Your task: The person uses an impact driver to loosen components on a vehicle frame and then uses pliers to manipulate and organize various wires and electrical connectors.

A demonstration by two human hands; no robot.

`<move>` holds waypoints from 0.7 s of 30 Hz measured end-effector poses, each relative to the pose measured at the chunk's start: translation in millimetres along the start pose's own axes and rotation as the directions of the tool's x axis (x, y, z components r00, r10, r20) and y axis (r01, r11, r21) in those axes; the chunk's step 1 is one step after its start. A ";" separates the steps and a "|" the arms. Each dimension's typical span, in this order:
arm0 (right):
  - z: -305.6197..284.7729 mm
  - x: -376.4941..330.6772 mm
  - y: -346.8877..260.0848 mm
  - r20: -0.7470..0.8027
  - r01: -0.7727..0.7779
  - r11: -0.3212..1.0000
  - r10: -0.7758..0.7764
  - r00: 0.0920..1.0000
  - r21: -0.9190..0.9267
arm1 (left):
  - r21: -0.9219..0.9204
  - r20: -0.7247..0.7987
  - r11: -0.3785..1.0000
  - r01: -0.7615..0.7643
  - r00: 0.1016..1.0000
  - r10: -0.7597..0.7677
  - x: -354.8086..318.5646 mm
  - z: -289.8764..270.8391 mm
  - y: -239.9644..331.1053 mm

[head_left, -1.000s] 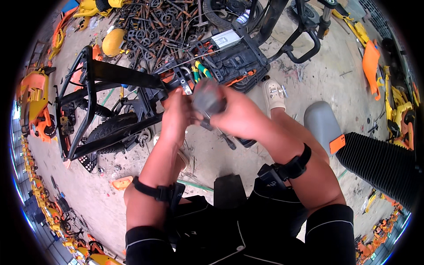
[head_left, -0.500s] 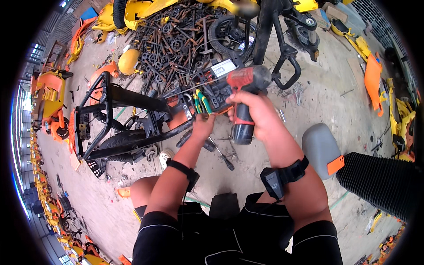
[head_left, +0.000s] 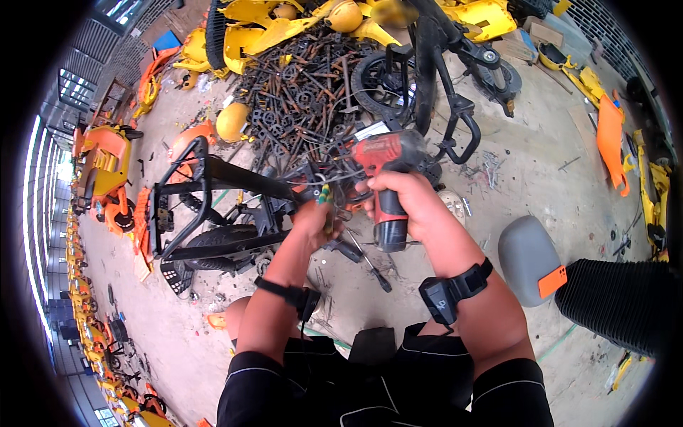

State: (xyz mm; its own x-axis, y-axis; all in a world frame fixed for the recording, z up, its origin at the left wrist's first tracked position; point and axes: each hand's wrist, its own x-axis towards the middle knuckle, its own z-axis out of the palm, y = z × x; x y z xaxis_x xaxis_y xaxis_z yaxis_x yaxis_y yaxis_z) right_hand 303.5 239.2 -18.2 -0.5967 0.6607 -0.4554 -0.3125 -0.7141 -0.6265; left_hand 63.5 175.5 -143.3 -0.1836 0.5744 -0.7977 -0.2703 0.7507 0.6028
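My right hand (head_left: 411, 203) is wrapped round the grip of a red and black cordless drill (head_left: 380, 151), its nose pointing left over a black vehicle frame (head_left: 245, 178). My left hand (head_left: 314, 222) is closed on pliers with green and yellow handles (head_left: 325, 193), just left of the drill. Between the hands and beyond them lie cables and dark parts of the frame, partly hidden by the drill. Where the drill's tip touches, if anywhere, I cannot make out. A screwdriver (head_left: 377, 274) with a dark handle lies on the floor below my hands.
A large heap of rusty metal parts (head_left: 302, 99) lies beyond the frame. Yellow body panels (head_left: 263, 35) lie behind it. To my right are a grey seat (head_left: 528, 256) with an orange phone (head_left: 551, 281) on it and a black ribbed tube (head_left: 612, 306).
My left hand has closed round the pliers and drawn them nearer to me. The drill has shifted slightly left and down. The whole view has tilted, so the scene sits lower and further right.
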 end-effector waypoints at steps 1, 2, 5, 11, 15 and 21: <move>1.4 -1.9 -0.8 0.052 -0.018 0.999 0.015 0.999 0.049 | -0.058 0.000 0.998 -0.010 1.000 0.010 -22.9 -8.3 -2.6; -0.3 -1.6 -0.5 0.097 -0.023 1.000 0.021 0.995 0.019 | -0.114 0.005 0.993 -0.029 1.000 0.030 -45.0 -15.2 -4.5; 14.0 -15.8 3.0 0.266 0.039 0.993 -0.067 0.962 0.109 | -0.207 0.077 0.953 -0.219 0.968 0.239 -102.6 -22.4 -5.0; 38.9 -53.8 13.3 0.529 0.267 0.957 -0.285 0.799 0.112 | -0.487 0.045 0.599 -0.636 0.666 0.744 -173.3 -20.7 5.5; 52.4 -63.5 30.1 0.545 0.284 0.944 -0.329 0.771 0.168 | -0.463 0.113 0.710 -0.530 0.760 0.641 -170.8 -43.4 20.0; 74.2 -71.6 40.4 0.454 0.409 0.906 -0.411 0.790 0.108 | -0.590 0.083 0.663 -0.461 0.781 0.618 -178.4 -41.4 7.3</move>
State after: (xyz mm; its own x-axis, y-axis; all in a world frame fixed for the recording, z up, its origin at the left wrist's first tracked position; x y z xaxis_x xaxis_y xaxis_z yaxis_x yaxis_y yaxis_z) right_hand 278.7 145.9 36.0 -0.6790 0.7104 0.1851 -0.6070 -0.4015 -0.6858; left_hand 55.1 65.0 2.7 -0.2318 0.9403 -0.2491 -0.6521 0.0398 0.7571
